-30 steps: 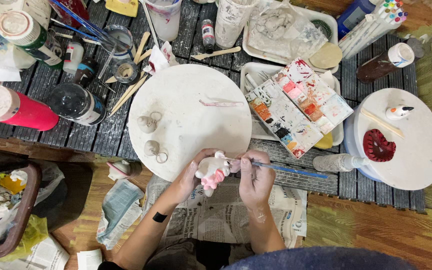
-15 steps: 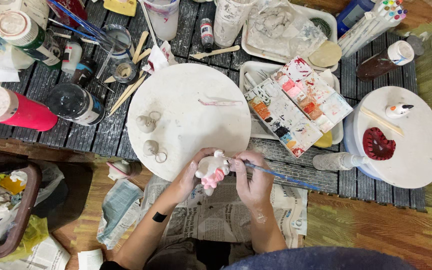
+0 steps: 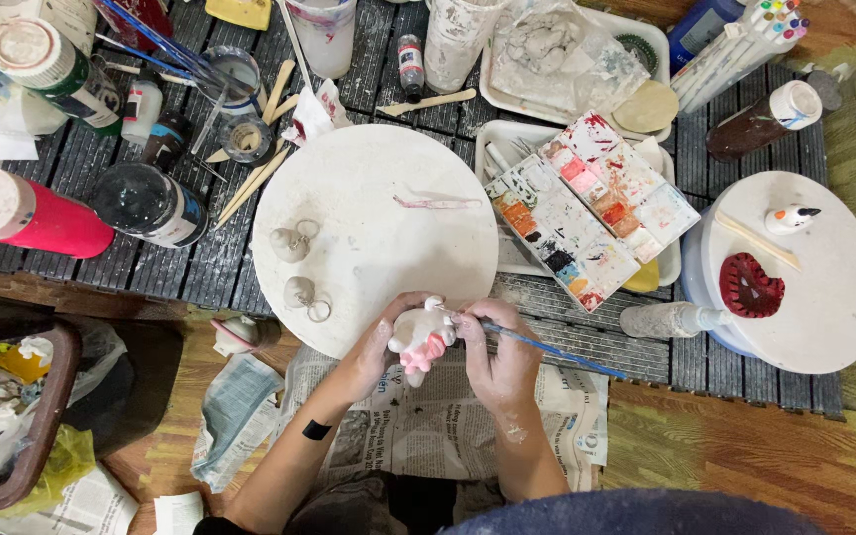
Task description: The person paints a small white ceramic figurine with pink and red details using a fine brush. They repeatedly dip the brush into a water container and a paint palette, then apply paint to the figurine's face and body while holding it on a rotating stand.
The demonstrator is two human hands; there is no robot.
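Note:
My left hand [image 3: 374, 355] cradles a small white clay figure [image 3: 418, 337] with pink painted patches, held over the near edge of a round white board [image 3: 374, 233]. My right hand [image 3: 500, 357] grips a thin blue-handled paintbrush [image 3: 547, 349], its tip touching the top of the figure. Two small clay pieces with metal rings [image 3: 299, 267] lie on the board's left side. A paint palette [image 3: 591, 208] with several colour wells sits right of the board.
Newspaper [image 3: 448, 416] covers the floor under my arms. A second round board [image 3: 804, 277] at right carries a red clay piece and a small white figure. Red bottle [image 3: 27, 218], dark jars, cups and wooden tools crowd the slatted table's left. A bin [image 3: 2, 436] stands lower left.
My hands have barely shifted; the brush tip stays at the figure's top, with the brush handle angled slightly differently.

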